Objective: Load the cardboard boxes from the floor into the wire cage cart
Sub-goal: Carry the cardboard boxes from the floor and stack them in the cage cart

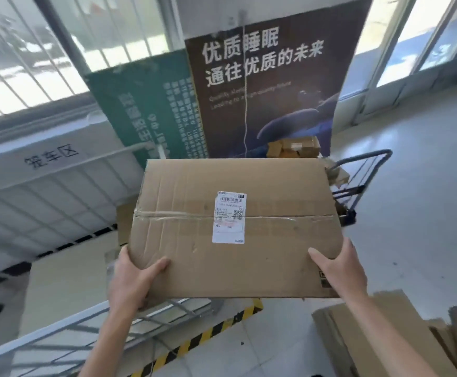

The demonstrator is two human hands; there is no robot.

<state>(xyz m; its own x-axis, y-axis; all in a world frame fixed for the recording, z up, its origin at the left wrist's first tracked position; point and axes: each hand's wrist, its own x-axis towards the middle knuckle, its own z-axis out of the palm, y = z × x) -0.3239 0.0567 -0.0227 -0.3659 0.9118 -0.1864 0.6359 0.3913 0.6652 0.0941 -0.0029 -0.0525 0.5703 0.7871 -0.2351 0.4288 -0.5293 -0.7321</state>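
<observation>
One box (235, 257), bearing one label (229, 216), was held near the cart (67, 329). Two hands gripped its near corners: left hand (132, 278) and right hand (341, 270), thumbs on top.

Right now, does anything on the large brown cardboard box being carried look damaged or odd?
Yes, mildly. The large brown cardboard box has a creased top, and its clear tape strip along the centre seam is wrinkled near the left end. Nothing is spilled.
</observation>
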